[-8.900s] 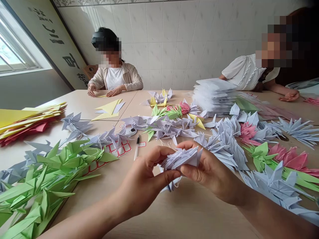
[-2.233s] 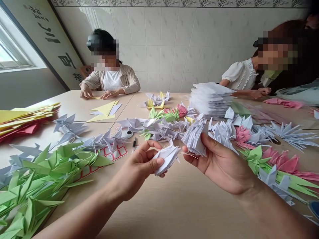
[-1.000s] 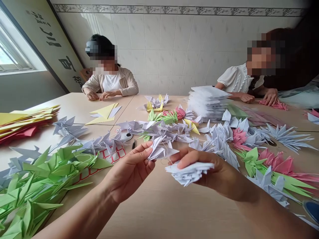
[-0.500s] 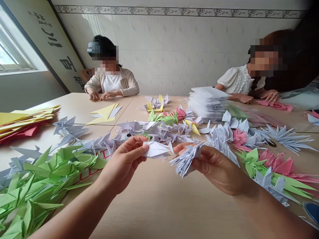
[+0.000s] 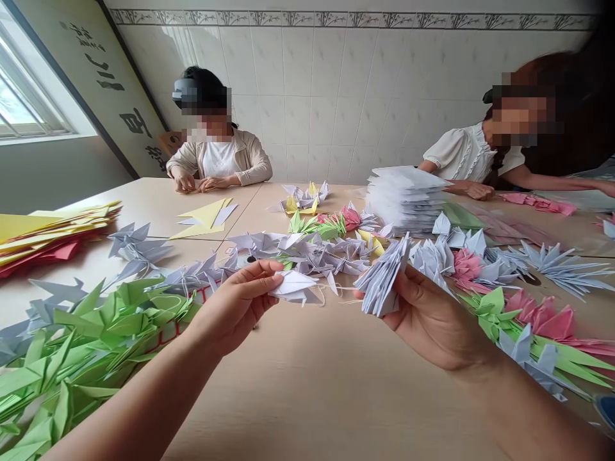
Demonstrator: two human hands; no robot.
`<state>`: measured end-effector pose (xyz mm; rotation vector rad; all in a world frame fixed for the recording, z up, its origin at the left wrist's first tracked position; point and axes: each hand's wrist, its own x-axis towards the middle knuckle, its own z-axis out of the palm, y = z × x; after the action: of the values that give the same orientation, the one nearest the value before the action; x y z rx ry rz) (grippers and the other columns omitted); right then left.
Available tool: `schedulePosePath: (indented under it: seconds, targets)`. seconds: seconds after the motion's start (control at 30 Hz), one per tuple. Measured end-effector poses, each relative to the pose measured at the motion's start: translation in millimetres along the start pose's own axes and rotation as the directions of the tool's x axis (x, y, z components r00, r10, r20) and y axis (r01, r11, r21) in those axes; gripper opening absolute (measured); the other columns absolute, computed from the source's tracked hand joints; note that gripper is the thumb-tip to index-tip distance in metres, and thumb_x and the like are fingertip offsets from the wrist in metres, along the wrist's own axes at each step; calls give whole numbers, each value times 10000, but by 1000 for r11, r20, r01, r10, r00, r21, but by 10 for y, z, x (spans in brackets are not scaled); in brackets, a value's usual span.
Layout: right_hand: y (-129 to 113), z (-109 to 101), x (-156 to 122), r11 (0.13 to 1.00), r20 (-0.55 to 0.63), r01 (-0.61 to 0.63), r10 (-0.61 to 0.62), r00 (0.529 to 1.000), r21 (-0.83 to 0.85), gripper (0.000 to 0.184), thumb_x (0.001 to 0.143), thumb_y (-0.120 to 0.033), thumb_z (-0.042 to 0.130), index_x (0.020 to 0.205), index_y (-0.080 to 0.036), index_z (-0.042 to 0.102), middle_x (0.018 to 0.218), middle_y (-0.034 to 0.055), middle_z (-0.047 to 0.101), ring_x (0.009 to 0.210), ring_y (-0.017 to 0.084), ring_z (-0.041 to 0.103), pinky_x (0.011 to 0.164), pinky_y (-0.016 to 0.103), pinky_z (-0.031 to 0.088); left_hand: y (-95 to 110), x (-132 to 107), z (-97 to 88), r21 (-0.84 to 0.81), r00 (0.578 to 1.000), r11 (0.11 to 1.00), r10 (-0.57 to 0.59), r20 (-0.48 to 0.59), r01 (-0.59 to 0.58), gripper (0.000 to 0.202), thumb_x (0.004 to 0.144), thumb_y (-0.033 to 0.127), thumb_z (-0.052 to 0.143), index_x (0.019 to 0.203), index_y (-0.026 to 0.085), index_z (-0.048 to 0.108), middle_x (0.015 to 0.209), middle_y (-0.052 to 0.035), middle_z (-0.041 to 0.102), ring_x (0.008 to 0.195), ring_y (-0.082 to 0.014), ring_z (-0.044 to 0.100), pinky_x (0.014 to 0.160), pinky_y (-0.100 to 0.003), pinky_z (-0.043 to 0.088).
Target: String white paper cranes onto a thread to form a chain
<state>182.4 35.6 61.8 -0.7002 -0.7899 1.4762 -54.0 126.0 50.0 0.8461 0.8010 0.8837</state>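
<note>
My left hand (image 5: 237, 301) pinches a single white paper crane (image 5: 294, 287) above the table's middle. My right hand (image 5: 432, 317) grips a tight bundle of white paper cranes (image 5: 383, 276), palm turned up. A thin string (image 5: 343, 293) runs between the single crane and the bundle. Both hands hover above the beige table (image 5: 312, 384), a short gap apart.
Green cranes (image 5: 81, 339) pile at the left, mixed white, pink and green ones (image 5: 509, 288) at the right, loose cranes (image 5: 307, 246) in the middle. A white sheet stack (image 5: 406, 198) and coloured sheets (image 5: 43, 230) lie further off. Two people sit across the table.
My right hand has lifted the bundle and turned it upright, moving it to the right. The gap to the single crane has widened, showing the string.
</note>
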Motion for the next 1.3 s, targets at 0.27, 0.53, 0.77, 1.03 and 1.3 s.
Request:
schedulePosePath:
  seconds: [0.27, 0.53, 0.77, 1.03, 1.3]
  targets:
    - [28, -70, 34, 999, 39, 50, -50, 998, 4, 214, 790, -286, 781, 1001, -317, 759, 934, -70, 781, 854, 88, 724, 792, 156, 583, -5, 54, -48, -95, 999, 995, -39, -34, 36, 146, 833, 0, 616, 851, 117, 701, 849, -17, 615, 624, -58, 592, 539, -139, 555]
    - [26, -70, -23, 999, 76, 33, -32, 997, -22, 148, 818, -295, 757, 964, -283, 768, 924, -51, 787, 869, 102, 730, 800, 162, 584, -60, -13, 27, -170, 992, 979, -109, 57, 117, 168, 885, 32, 551, 880, 114, 698, 831, -51, 632, 641, -85, 612, 546, -160, 563]
    - [-26, -9, -55, 999, 119, 34, -32, 992, -10, 115, 845, -314, 730, 949, -285, 767, 887, -35, 789, 847, 123, 744, 791, 193, 588, -78, -76, 82, -114, 984, 986, -107, 143, 124, 80, 879, 97, 611, 894, 124, 685, 859, -65, 647, 694, -98, 611, 624, -181, 567]
    - [-89, -20, -31, 999, 63, 42, -40, 997, -27, 129, 796, -346, 772, 918, -302, 762, 883, -61, 790, 871, 144, 751, 733, 191, 593, -106, -98, 115, 57, 977, 993, -114, 178, 106, 143, 810, 170, 725, 932, 153, 652, 846, -15, 628, 708, -95, 588, 666, -199, 511]
    - [-100, -19, -33, 996, 59, 85, -85, 995, -9, 150, 819, -308, 756, 967, -283, 753, 924, -74, 789, 888, 125, 738, 777, 184, 595, -170, -204, 161, 409, 940, 902, -10, 340, -138, 318, 803, 218, 733, 1086, 214, 589, 1012, -34, 632, 846, -143, 562, 778, -292, 478]
